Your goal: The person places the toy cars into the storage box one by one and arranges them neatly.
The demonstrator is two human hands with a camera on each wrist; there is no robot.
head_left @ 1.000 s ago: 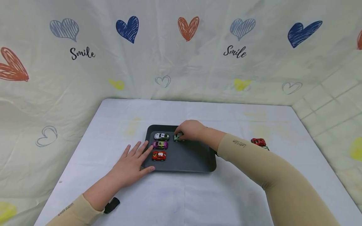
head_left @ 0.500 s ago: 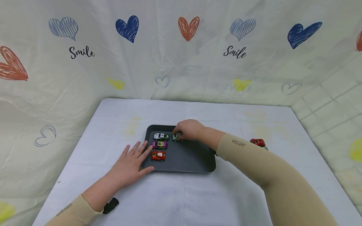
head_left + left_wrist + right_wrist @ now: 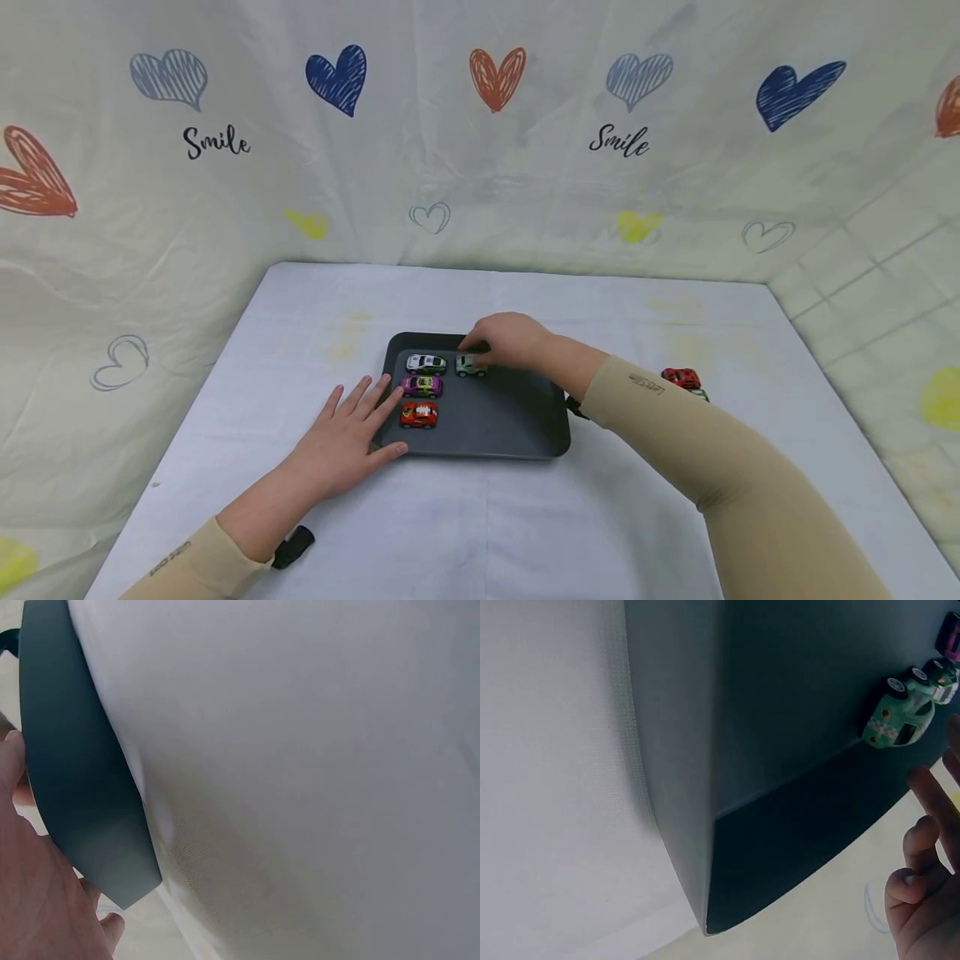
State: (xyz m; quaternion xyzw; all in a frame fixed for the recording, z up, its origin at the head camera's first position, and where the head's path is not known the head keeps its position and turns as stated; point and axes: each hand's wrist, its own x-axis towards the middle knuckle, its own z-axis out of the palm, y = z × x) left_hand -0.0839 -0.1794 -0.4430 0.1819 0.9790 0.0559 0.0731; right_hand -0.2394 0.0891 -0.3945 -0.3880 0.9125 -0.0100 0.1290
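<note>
In the head view the dark tray (image 3: 495, 425) holds a white-and-black car (image 3: 426, 364), a purple car (image 3: 422, 386) and a red car (image 3: 418, 415) along its left side. A light green car (image 3: 470, 365) stands right of the white one. My right hand (image 3: 513, 340) hovers beside the green car; the right wrist view has a gap between the fingers and the green car (image 3: 900, 720). Spread over the tray's left edge, my left hand (image 3: 341, 442) has straight fingers, and in the left wrist view it touches the tray's outer wall (image 3: 82, 772).
Another red car (image 3: 681, 378) and a partly hidden green one (image 3: 701, 394) sit on the white table (image 3: 420, 533) right of the tray, close to my right sleeve. A cloth with printed hearts hangs behind the table.
My right hand has let go of the green car and lifted slightly to the right, leaving more of the car visible. My left hand stays at the tray's edge.
</note>
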